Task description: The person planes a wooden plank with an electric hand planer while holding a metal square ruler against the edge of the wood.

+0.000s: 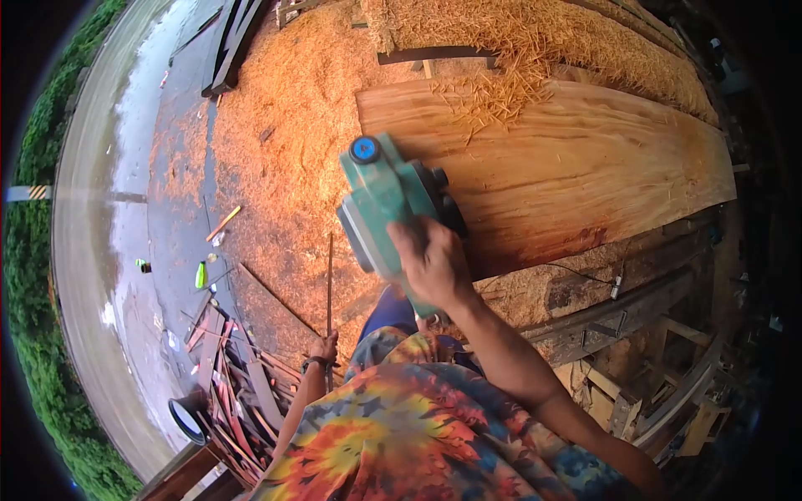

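Observation:
A green power planer [393, 200] with a blue round knob hangs over the left end of a broad wooden slab [593, 167]. My right hand [430, 263] is wrapped round its rear handle. Down at the left, my left hand [324, 346] is closed round a thin dark stick [329, 284] that points up and away from me. Streaked reddish grain shows across the slab, and loose shavings [501, 96] lie on its far edge.
Wood shavings [284, 125] cover the ground. Scrap strips [242, 367] are piled at lower left near a round black-rimmed object [188, 417]. Dark beams [234, 50] lie at upper left. Timber framing [618, 321] stands at right. A green bottle [200, 275] lies left.

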